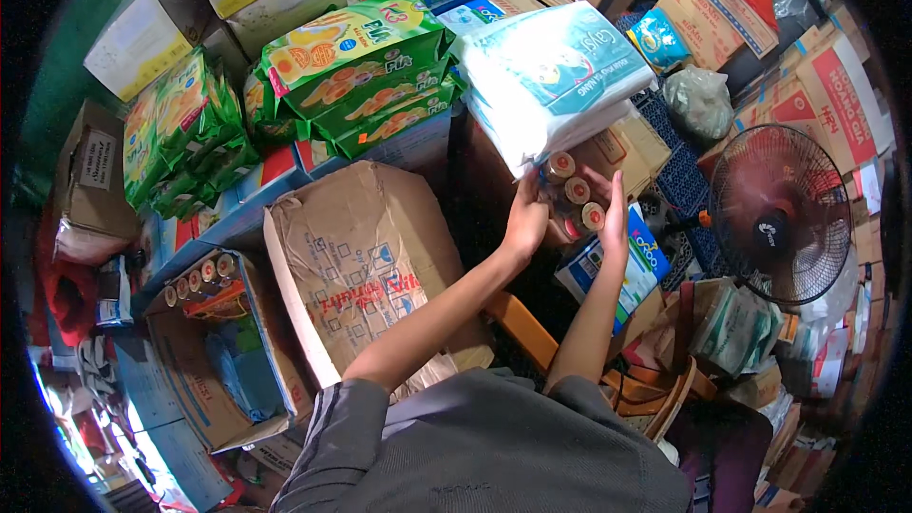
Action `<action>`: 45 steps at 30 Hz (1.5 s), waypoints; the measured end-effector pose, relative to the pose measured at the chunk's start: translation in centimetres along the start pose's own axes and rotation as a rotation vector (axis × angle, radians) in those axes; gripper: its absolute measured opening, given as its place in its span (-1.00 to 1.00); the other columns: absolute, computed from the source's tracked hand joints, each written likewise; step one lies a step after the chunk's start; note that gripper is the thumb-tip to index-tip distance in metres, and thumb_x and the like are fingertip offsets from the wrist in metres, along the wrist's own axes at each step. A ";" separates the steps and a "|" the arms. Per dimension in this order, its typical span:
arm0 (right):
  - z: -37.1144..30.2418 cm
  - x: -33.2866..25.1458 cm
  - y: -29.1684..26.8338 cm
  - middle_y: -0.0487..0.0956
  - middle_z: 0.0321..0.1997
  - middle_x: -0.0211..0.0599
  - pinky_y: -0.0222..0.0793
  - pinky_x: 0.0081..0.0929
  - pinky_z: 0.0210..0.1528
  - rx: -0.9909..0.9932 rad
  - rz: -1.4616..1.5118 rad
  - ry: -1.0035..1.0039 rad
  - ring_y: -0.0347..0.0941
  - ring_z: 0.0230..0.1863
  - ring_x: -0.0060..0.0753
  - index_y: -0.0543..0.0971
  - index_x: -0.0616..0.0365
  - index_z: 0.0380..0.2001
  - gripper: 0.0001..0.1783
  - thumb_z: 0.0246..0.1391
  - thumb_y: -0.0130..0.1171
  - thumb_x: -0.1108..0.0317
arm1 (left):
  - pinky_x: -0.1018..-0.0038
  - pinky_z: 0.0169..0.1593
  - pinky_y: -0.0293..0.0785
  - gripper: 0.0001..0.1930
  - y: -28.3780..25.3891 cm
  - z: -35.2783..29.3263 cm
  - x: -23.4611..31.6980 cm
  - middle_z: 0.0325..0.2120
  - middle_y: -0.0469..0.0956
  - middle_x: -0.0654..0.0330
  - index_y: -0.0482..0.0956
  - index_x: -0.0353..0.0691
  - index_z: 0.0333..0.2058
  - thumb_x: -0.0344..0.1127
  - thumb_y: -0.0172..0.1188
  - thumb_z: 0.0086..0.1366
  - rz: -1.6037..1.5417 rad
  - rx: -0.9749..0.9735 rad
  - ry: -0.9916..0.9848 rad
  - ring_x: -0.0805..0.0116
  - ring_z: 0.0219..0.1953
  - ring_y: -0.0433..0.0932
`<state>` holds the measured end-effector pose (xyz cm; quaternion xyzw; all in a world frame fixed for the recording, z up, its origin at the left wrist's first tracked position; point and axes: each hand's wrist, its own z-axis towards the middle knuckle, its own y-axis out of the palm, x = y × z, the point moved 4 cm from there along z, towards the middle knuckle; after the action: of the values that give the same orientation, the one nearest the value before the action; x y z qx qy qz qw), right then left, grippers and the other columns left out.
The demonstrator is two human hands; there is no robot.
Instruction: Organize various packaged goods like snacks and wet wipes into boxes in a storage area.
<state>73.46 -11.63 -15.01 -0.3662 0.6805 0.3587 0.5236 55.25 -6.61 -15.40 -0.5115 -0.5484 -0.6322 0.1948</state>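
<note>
Fingers [527, 196] clamped on row of three gold-lidded jars [577, 192]: left hand [523, 228] at its left side, right hand [614, 226] opposite. Jars just on near side of white-blue tissue pack [546, 66]; green snack packs [356, 71] left of that pack, black electric fan [771, 231] to its right.

Form a row of three jars [577, 192] with red-marked golden lids, held between left hand [527, 220] and right hand [614, 224].

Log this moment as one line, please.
held: lidded jars; left hand: their left side; right hand: their right side; beyond: tissue packs; right: fan
</note>
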 end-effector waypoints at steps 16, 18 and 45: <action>-0.2 -0.6 0.2 0.62 0.21 -0.06 0.31 -0.30 0.41 -0.024 0.006 -0.053 0.53 0.23 -0.21 0.60 0.40 0.17 -0.07 0.49 -0.33 -0.34 | 0.19 0.50 0.14 -0.11 0.9 -1.7 1.3 0.44 0.20 -0.10 0.00 -0.30 0.46 -0.73 -0.13 0.07 -0.102 -0.059 0.022 0.05 0.55 0.10; -0.2 -1.6 -0.6 0.65 0.17 -0.03 0.33 -0.27 0.36 0.080 -0.223 -0.206 0.54 0.19 -0.19 0.63 0.44 0.11 -0.06 0.48 -0.31 -0.34 | 0.20 0.45 0.23 -0.11 0.3 -2.1 0.8 0.44 0.21 -0.09 0.00 -0.28 0.47 -0.74 -0.13 0.08 -0.078 -0.061 0.001 0.05 0.54 0.11; -0.3 -1.1 1.0 0.43 0.44 -0.07 0.09 -0.26 0.53 -0.020 0.006 0.015 0.32 0.44 -0.20 0.43 0.29 0.38 -0.04 0.45 -0.33 -0.42 | 0.27 0.45 0.24 -0.03 -0.1 -1.2 -1.7 0.53 0.05 -0.14 -0.12 -0.27 0.51 -0.67 -0.06 0.05 0.032 -0.127 0.059 0.02 0.50 0.19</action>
<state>72.70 -11.30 -13.80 -0.3722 0.6817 0.3644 0.5138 55.29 -8.13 -16.74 -0.5127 -0.4929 -0.6774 0.1879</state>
